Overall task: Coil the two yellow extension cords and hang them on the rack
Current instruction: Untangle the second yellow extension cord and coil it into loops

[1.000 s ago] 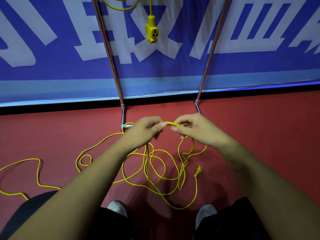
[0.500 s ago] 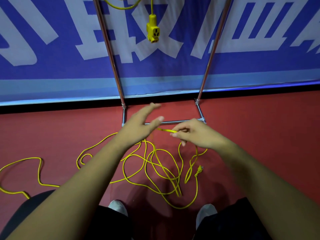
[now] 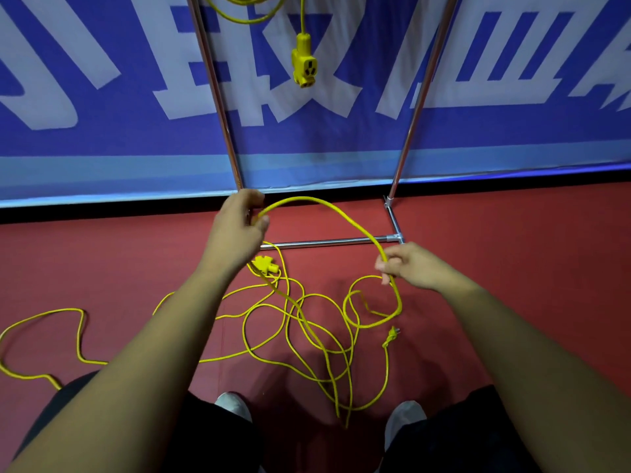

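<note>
Down on the red floor [image 3: 512, 285], a long yellow cord [image 3: 300, 198] lies in loose, messy loops in front of two white shoes [image 3: 232, 404]. One part of it is lifted up in a big bend between the two hands. The left hand [image 3: 235, 230] is high, near the bottom of the rack [image 3: 415, 107], and its thumb and curled fingers pinch one end of the bend. The right hand [image 3: 413, 268] is lower and off to the side. Its fingers are curled too, and the cord runs down through them (thumb on one side, fingers on the other).

The cord's chunky socket end [image 3: 264, 264] sits on the floor just under the left wrist. Its small plug [image 3: 392, 334] lies near the loops below the right hand.

Up at the top, a second yellow cord [image 3: 302, 15] hangs between the rack's shiny poles. Its socket [image 3: 305, 64] dangles down in front of a blue banner [image 3: 102, 141] with big white shapes.
</note>
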Tool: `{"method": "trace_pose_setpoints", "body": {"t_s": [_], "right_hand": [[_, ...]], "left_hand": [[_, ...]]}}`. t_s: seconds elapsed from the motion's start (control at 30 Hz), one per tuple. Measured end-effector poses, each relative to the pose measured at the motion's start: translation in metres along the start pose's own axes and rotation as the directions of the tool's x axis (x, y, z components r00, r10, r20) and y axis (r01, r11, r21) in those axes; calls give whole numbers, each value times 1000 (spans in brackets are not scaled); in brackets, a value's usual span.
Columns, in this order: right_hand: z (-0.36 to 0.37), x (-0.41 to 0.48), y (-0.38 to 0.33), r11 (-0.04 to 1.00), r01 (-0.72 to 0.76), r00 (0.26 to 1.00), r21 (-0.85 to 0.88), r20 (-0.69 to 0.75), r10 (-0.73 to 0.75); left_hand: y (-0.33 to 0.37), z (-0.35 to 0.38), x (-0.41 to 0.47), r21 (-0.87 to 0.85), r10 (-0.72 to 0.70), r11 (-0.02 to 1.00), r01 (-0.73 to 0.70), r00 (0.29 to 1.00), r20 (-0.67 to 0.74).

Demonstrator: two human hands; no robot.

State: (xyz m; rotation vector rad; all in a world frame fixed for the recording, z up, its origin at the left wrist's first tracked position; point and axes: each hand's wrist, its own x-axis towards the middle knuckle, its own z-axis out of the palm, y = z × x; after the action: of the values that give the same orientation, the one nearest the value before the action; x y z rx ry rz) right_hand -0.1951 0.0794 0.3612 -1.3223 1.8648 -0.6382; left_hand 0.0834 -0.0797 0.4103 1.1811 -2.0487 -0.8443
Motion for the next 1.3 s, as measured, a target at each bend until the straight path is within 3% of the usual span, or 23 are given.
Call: {"method": "trace_pose_setpoints", "body": {"t_s": [0.03,0.1,0.17,0.23,0.3,0.4,0.5,0.57,0.63,0.7,0.77,0.87,0.93,1.0,1.13,1.23,1.27,1.3], "right_hand": [[2,-2,-16,996,69,997,63,-25,-68],[8,-7,-49,980,183,983,77,-9,-182],[16,-15,-75,961,275,961,24,17,-276],[18,-20,-89,939,334,943,77,-27,-333],[15,-20,-86,935,318,948,157,-52,-314],[9,-13,-53,977,205,974,54,82,-209],[1,-12,-10,983,-7,971,-182,234,50],[-4,-12,5,978,-93,968,-187,212,133],[-5,-12,5,995,-75,990,-65,118,82],[-3,-13,-12,1000,-7,999,8,52,6],[3,-18,-41,995,95,994,30,44,-96],[14,-29,-89,961,271,961,-54,67,-267],[16,-33,-106,948,315,948,-38,55,-313],[11,-30,-106,955,298,954,6,34,-298],[5,-14,-49,967,189,982,-171,43,-184],[4,-14,11,952,-92,992,-293,55,113],[3,-17,20,945,-148,984,-291,55,171],[3,-20,22,956,-168,983,-240,36,182]], "left_hand": [[2,2,-3,67,93,993,-93,996,15],[14,10,-12,-16,232,973,-232,964,132],[28,22,-25,-124,261,965,-233,913,313],[31,31,-34,-111,258,966,-234,847,464],[33,33,-37,-148,265,964,-220,810,524],[37,23,-29,-297,248,945,-139,895,370],[30,9,-15,-458,83,889,-7,986,146],[15,4,-7,-377,-20,924,61,994,111],[1,1,-1,-205,-83,973,103,991,106],[-5,-3,1,-46,-44,998,48,996,76],[3,-2,-3,-61,81,995,-75,990,111],[23,14,-22,-202,232,965,-170,912,340],[30,24,-33,-197,254,965,-175,819,514],[35,26,-37,-245,246,962,-123,784,570],[37,12,-31,-524,209,852,-16,927,311],[30,-1,-22,-716,47,692,92,984,172],[25,-3,-19,-711,-3,695,109,989,149],[18,-3,-16,-640,-36,761,106,992,121]]}}
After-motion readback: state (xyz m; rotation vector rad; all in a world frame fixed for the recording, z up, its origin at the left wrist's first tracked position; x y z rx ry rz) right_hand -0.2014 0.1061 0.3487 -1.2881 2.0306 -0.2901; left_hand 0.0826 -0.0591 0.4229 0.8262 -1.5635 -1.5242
